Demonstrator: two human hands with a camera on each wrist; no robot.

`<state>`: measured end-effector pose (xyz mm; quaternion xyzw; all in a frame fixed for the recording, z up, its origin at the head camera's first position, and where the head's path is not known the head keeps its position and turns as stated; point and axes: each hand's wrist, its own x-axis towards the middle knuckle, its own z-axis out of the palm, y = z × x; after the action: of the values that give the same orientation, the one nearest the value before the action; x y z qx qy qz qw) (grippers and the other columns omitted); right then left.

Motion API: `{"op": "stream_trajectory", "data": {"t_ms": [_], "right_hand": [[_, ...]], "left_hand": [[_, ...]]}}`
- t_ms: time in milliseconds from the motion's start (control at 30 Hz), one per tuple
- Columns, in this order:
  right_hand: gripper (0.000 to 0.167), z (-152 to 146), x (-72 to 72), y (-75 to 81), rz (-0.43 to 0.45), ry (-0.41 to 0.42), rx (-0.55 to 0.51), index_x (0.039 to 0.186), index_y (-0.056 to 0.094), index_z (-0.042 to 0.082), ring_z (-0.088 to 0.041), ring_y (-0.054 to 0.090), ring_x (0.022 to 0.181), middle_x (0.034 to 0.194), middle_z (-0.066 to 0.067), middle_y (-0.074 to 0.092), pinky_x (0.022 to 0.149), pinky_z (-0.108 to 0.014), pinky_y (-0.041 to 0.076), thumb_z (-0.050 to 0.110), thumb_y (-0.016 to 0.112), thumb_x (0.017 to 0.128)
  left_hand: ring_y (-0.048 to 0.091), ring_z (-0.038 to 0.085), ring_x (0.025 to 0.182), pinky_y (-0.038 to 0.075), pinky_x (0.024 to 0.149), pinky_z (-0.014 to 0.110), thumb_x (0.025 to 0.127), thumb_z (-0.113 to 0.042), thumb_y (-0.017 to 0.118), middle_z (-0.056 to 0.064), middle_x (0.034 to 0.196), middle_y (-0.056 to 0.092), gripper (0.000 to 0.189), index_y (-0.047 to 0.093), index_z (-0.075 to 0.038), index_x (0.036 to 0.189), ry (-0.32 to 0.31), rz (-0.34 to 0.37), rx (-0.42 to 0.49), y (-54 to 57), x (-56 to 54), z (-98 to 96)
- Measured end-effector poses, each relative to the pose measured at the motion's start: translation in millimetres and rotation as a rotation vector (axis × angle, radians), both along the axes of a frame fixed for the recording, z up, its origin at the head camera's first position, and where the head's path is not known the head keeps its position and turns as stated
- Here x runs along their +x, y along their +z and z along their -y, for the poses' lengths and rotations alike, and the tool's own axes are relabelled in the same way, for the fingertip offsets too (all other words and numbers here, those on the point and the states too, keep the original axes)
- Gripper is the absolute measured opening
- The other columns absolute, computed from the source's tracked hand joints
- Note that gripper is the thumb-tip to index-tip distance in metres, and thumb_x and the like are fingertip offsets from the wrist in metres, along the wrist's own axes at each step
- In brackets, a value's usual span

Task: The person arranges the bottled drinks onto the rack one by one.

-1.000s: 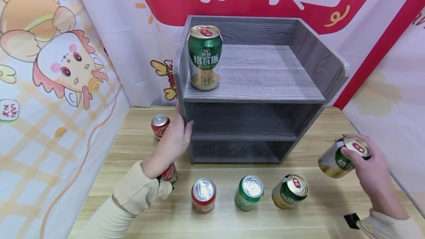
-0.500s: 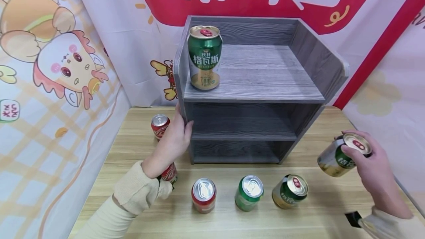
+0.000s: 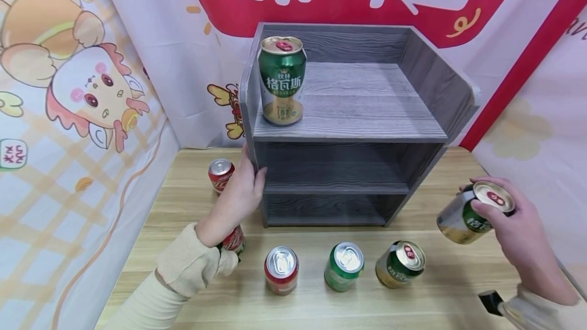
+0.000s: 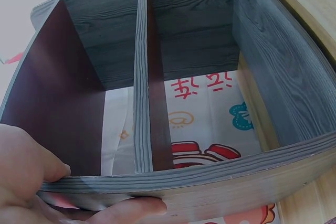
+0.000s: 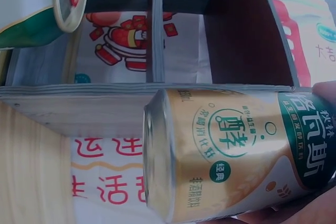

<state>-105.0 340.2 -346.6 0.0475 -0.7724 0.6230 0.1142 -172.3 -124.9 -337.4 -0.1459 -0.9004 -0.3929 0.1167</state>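
Observation:
My left hand [image 3: 240,187] grips the left side panel of a grey wooden shelf [image 3: 348,101], thumb on the inner side and fingers outside, as the left wrist view also shows. On the right, my right hand [image 3: 518,223] holds a green-and-gold drink can [image 3: 465,218] above the table, tilted, with its top toward the hand. The right wrist view shows that can [image 5: 220,156] lying across the picture, its gold label facing the camera. A matching can [image 3: 283,83] stands upright on the shelf's top level at the left.
On the table [image 3: 339,314] before the shelf stand a red can [image 3: 281,271], a green can [image 3: 344,267] and another green-and-gold can [image 3: 399,266]. Left of the shelf are a red can [image 3: 220,174] and one partly behind my left arm [image 3: 235,241]. Printed cloth [image 3: 192,65] hangs behind.
My right hand with the can has shifted very slightly up and tilted a little. My left hand keeps its grip on the panel, and the other cans stay put.

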Motion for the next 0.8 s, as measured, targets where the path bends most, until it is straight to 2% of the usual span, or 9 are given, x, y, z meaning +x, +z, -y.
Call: {"op": "stream_trajectory", "data": {"t_ms": [200, 800], "right_hand": [[0.043, 2.6, 2.0, 4.6, -0.049, 0.081, -0.065, 0.131, 0.056, 0.006, 0.002, 0.065, 0.096, 0.109, 0.011, 0.073, 0.075, -0.009, 0.046, -0.011, 0.054, 0.092], [0.037, 5.5, 5.1, 29.6, -0.021, 0.115, 0.046, 0.133, 0.051, 0.004, -0.002, 0.061, 0.100, 0.115, 0.007, 0.071, 0.075, -0.013, 0.045, -0.005, 0.051, 0.097]], "left_hand": [[0.050, 0.043, 0.129, 0.047, 0.102, 0.054, 0.101, -0.008, 0.047, 0.032, 0.148, 0.038, 0.068, 0.005, -0.002, 0.155, 0.001, 0.001, 0.001, 0.5, -0.2, -0.2], [0.048, 0.042, 0.132, 0.045, 0.104, 0.054, 0.101, -0.009, 0.046, 0.032, 0.148, 0.038, 0.067, 0.006, -0.003, 0.155, 0.005, 0.007, -0.008, -1.2, -0.6, 0.3]]}}
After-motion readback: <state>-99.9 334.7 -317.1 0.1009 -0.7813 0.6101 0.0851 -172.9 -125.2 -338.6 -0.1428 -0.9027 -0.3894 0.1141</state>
